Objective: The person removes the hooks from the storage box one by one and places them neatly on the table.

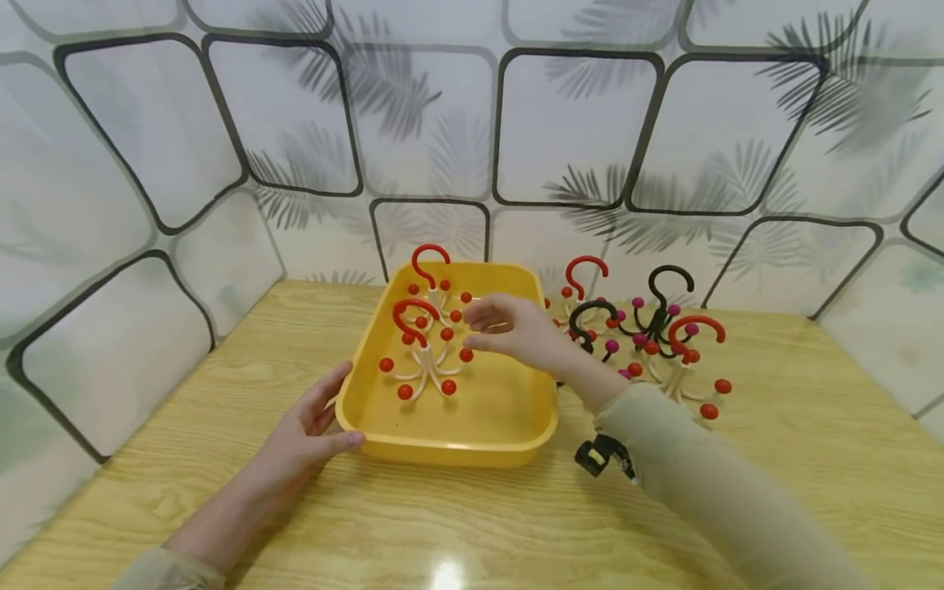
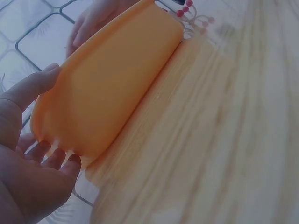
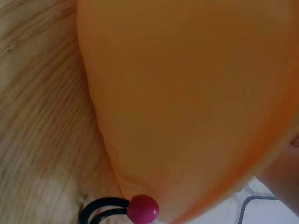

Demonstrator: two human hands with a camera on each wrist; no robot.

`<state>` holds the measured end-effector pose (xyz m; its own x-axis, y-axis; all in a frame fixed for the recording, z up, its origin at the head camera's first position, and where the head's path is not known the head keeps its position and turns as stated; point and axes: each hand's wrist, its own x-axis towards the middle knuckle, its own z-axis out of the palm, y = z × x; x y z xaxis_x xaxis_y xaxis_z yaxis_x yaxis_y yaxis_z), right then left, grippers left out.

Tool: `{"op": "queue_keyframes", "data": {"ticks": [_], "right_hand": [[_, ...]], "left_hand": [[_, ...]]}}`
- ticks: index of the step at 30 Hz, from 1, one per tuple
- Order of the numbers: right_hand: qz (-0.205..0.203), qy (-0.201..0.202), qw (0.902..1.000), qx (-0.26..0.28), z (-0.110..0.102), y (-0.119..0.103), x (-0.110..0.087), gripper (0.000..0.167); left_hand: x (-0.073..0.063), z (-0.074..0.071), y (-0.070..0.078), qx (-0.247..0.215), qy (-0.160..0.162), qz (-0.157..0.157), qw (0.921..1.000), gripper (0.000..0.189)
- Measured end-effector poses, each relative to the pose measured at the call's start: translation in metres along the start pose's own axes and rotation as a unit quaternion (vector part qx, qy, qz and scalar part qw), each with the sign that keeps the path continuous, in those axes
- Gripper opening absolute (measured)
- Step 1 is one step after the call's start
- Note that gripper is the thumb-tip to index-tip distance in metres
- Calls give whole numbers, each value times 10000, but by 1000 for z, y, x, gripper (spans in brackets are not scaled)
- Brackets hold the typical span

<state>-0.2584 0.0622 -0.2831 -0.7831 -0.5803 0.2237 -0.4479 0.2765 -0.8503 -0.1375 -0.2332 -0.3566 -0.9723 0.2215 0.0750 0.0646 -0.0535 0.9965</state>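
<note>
Wooden bench [image 1: 774, 459] carried a yellow plastic tray [image 1: 450, 447]; the left hand [image 1: 306, 430] braced its near-left corner, fingers relaxed. Above it the right hand [image 1: 516, 332] hovered loosely, apparently between placements of red-hooked, ball-tipped hangers [image 1: 424, 352]; another waited right [image 1: 682, 360].

No readable text, labels, brand names, numbers or signs appear in any of the three views. The yellow tray [image 1: 450, 447] at the centre of the head view has plain, unmarked walls, and it shows as a bare orange-yellow side in both wrist views. The hook-topped hangers with ball tips [image 1: 667, 344] to the right of centre carry no lettering. The wall panels [image 1: 568, 123] across the top of the frame bear only dark rounded outlines and grey palm-leaf prints, not writing. The wooden surface [image 1: 811, 459] shows grain alone.
</note>
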Motion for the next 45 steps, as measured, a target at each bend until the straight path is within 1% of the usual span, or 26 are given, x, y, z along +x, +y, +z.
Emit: {"op": "queue_keyframes", "data": {"ticks": [3, 5, 13, 17, 21, 25, 28, 32, 35, 37, 41, 45], "right_hand": [[-53, -243, 9997, 32, 7, 4, 6, 40], [-66, -381, 9992, -48, 11, 5, 10, 43], [68, -826, 9960, -323, 26, 8, 16, 54], [97, -884, 9952, -402, 31, 12, 18, 57], [113, -913, 9951, -367, 35, 15, 22, 56], [93, -1007, 9945, -282, 38, 18, 26, 52], [29, -950, 9949, -339, 40, 17, 28, 46], [-38, -784, 9947, -664, 41, 14, 29, 29], [-69, -784, 9931, -869, 42, 13, 29, 19], [-122, -831, 9923, -915, 42, 12, 28, 16], [-156, -904, 9911, -967, 43, 13, 27, 17], [-136, -959, 9914, -876, 43, 13, 26, 16]], "left_hand": [[0, 0, 1, 24, -15, -2, 10000, 87], [1, 0, 1, 30, -17, -8, 10000, 87], [2, 1, 2, 25, -53, 25, 10000, 88], [3, 0, 2, -7, -80, 33, 10000, 88], [3, 0, 1, 1, -95, 10, 10000, 88], [4, -1, 1, 18, -112, 26, 9999, 87], [4, -1, 0, 10, -105, 56, 9999, 87], [4, -3, -1, 0, -96, 58, 9999, 88], [3, -3, -1, 4, -105, 23, 9999, 88], [3, -3, -1, 9, -101, -4, 9999, 88], [2, -2, -1, -34, -78, -54, 9999, 89], [1, -2, -1, -99, -67, -72, 9999, 89]]}}
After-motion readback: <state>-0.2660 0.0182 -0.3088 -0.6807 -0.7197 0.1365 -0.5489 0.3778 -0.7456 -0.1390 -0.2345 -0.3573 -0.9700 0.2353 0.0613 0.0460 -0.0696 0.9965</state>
